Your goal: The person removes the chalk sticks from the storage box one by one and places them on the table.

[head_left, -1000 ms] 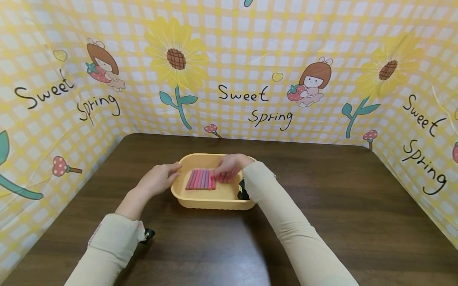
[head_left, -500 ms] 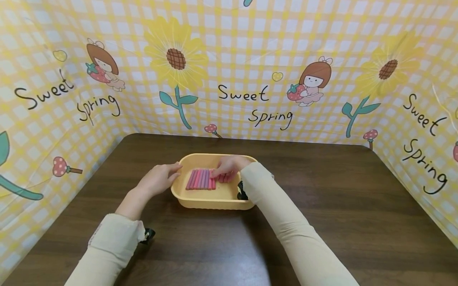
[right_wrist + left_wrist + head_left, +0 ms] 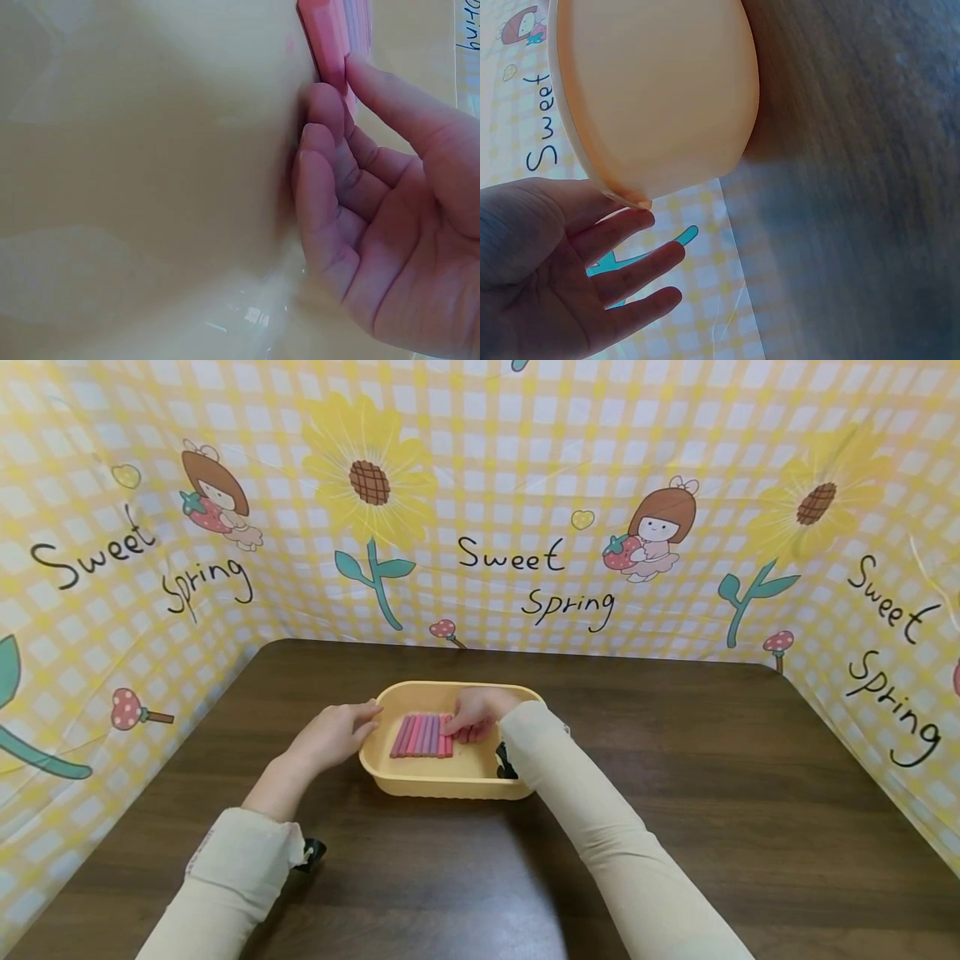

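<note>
A row of pink and purple sticks lies side by side in a pale yellow plastic basin. Inside the basin, my right hand pinches the end of the rightmost pink stick between thumb and forefinger. Its other fingers curl close to the basin floor. At the basin's left end, my left hand holds the rim. In the left wrist view the rim sits between thumb and forefinger of that left hand, and the remaining fingers spread loosely outside the wall.
The basin stands on a dark brown wooden table. A yellow checked cloth with printed flowers and lettering hangs round the back and sides. A black wrist camera sits under the left sleeve; another shows by the right cuff.
My right hand has shifted slightly left and its thumb has come down against the end of the rightmost stick. The left hand and the basin look almost unchanged.
</note>
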`<action>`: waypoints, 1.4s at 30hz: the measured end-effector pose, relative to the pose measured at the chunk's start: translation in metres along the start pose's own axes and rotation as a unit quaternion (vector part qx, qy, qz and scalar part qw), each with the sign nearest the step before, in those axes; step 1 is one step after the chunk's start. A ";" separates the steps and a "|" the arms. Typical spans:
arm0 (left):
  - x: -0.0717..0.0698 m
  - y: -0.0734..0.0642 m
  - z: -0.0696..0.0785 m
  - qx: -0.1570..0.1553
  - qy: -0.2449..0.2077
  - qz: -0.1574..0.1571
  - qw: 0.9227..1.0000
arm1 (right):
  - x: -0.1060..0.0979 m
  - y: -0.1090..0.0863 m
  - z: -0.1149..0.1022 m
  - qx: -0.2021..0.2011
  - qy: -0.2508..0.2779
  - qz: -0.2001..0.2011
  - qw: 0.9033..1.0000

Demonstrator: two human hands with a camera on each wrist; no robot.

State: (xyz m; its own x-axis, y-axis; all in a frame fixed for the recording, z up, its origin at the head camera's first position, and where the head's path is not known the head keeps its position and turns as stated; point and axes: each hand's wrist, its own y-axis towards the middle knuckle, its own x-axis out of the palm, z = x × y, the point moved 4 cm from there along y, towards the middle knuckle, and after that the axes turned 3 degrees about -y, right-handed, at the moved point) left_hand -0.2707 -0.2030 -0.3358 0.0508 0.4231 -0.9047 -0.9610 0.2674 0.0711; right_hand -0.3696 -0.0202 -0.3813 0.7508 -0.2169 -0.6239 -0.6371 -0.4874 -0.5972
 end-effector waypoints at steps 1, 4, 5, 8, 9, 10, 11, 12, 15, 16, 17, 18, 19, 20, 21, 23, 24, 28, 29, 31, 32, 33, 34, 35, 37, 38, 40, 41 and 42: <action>0.000 0.000 0.000 0.001 0.000 0.001 1.000 | 0.000 0.000 0.000 -0.002 0.003 -0.001 1.000; 0.000 0.000 0.000 0.007 0.000 0.007 1.000 | 0.000 0.000 0.001 -0.010 0.003 -0.006 1.000; 0.000 0.000 0.000 0.008 0.001 0.009 1.000 | -0.001 0.000 0.001 -0.013 0.003 -0.008 1.000; 0.000 0.000 0.000 0.013 0.003 0.014 1.000 | -0.001 0.000 0.002 -0.016 0.000 -0.014 1.000; 0.001 0.000 0.000 0.013 0.003 0.014 1.000 | -0.001 0.000 0.002 -0.016 0.001 -0.016 1.000; 0.001 0.001 0.000 0.014 0.003 0.015 1.000 | -0.002 0.001 0.003 -0.015 0.002 -0.019 1.000; 0.001 0.001 0.000 0.013 0.004 0.015 1.000 | -0.002 0.002 0.003 -0.014 0.005 -0.022 1.000; 0.001 0.001 0.000 0.013 0.004 0.015 1.000 | -0.002 0.002 0.004 -0.012 0.010 -0.025 1.000; 0.001 0.001 0.000 0.010 0.005 0.015 1.000 | -0.003 0.003 0.004 -0.011 0.026 -0.035 0.999; 0.001 0.001 0.000 0.010 0.006 0.015 1.000 | -0.003 0.003 0.004 -0.011 0.032 -0.038 0.999; 0.002 0.001 0.000 0.009 0.006 0.015 1.000 | -0.004 0.002 0.004 -0.014 0.038 -0.038 0.998; 0.002 0.001 -0.001 0.008 0.007 0.016 1.000 | -0.005 0.001 0.004 -0.018 0.039 -0.038 0.998; 0.002 0.001 -0.001 0.008 0.007 0.016 1.000 | -0.006 -0.001 0.003 -0.023 0.039 -0.034 0.998; 0.002 0.001 -0.001 0.008 0.007 0.016 1.000 | -0.007 -0.003 0.003 -0.028 0.037 -0.028 0.999; 0.002 0.001 -0.001 0.008 0.007 0.016 1.000 | -0.009 -0.006 0.003 -0.034 0.033 -0.022 0.999; 0.002 0.001 -0.001 0.006 0.008 0.017 1.000 | -0.013 -0.012 0.001 -0.050 0.024 -0.008 0.998; 0.002 0.001 -0.001 0.005 0.008 0.017 1.000 | -0.016 -0.015 0.000 -0.058 0.018 0.000 0.998; 0.002 0.000 -0.002 0.001 0.008 0.020 1.000 | -0.025 -0.026 -0.003 -0.078 0.023 0.014 0.997; 0.002 0.000 -0.002 0.001 0.009 0.021 1.000 | -0.027 -0.028 -0.004 -0.081 0.028 0.017 0.996; 0.001 -0.001 -0.002 0.002 0.010 0.022 1.000 | -0.031 -0.032 -0.004 -0.083 0.033 0.021 0.996; 0.001 0.000 -0.002 0.002 0.010 0.022 1.000 | -0.033 -0.033 -0.004 -0.084 0.036 0.024 0.996; 0.001 -0.001 -0.002 0.002 0.010 0.023 1.000 | -0.034 -0.035 -0.004 -0.085 0.037 0.026 0.995; 0.001 -0.001 -0.002 0.003 0.010 0.024 1.000 | -0.035 -0.037 -0.005 -0.088 0.037 0.028 0.995; 0.001 -0.001 -0.002 0.004 0.011 0.025 1.000 | -0.036 -0.040 -0.005 -0.090 0.035 0.029 0.995; 0.001 -0.001 -0.002 0.005 0.011 0.026 1.000 | -0.038 -0.044 -0.006 -0.096 0.032 0.032 0.994; 0.001 -0.001 -0.002 0.006 0.011 0.027 1.000 | -0.039 -0.046 -0.006 -0.099 0.033 0.034 0.994; 0.001 0.000 -0.002 0.010 0.011 0.028 0.999 | -0.040 -0.051 -0.005 -0.102 0.034 0.037 0.994; 0.001 0.000 -0.002 0.011 0.012 0.029 0.999 | -0.041 -0.053 -0.004 -0.103 0.037 0.039 0.993; 0.001 0.000 -0.002 0.012 0.011 0.029 0.999 | -0.042 -0.054 -0.002 -0.104 0.040 0.041 0.993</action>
State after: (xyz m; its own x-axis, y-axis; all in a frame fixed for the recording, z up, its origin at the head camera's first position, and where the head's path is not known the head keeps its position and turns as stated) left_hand -0.2710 -0.2039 -0.3379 -0.0122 0.4188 -0.9080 -0.9554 0.2632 0.1343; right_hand -0.3660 0.0133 -0.3218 0.7148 -0.3254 -0.6190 -0.6529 -0.6277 -0.4240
